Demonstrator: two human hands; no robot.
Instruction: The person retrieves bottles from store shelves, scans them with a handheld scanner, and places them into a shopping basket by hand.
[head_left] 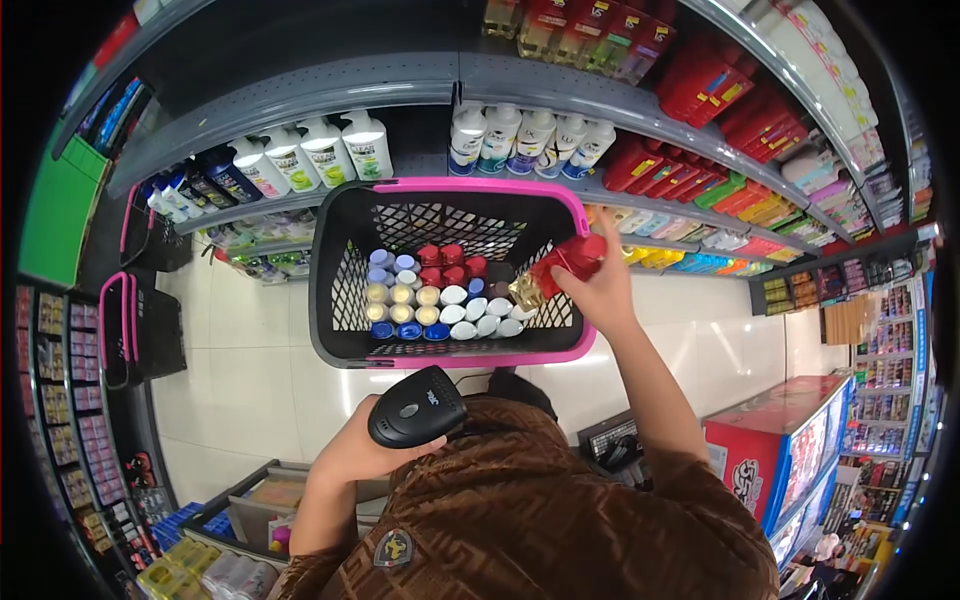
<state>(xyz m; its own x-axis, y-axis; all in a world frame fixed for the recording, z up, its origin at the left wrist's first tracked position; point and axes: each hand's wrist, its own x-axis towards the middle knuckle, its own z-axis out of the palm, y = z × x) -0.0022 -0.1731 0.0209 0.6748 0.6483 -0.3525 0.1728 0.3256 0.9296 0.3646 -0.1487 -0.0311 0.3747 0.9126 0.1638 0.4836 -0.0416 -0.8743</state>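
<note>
In the head view, over the right end of a black basket with a pink rim, the right hand has its grip wrapped around a red bottle, perhaps more than one, since fingers cover part. Left of it in the basket stand red-capped bottles, cream-capped bottles and white-capped bottles. On the near side, the left hand grasps a black handheld scanner. White pump bottles line the far shelf.
</note>
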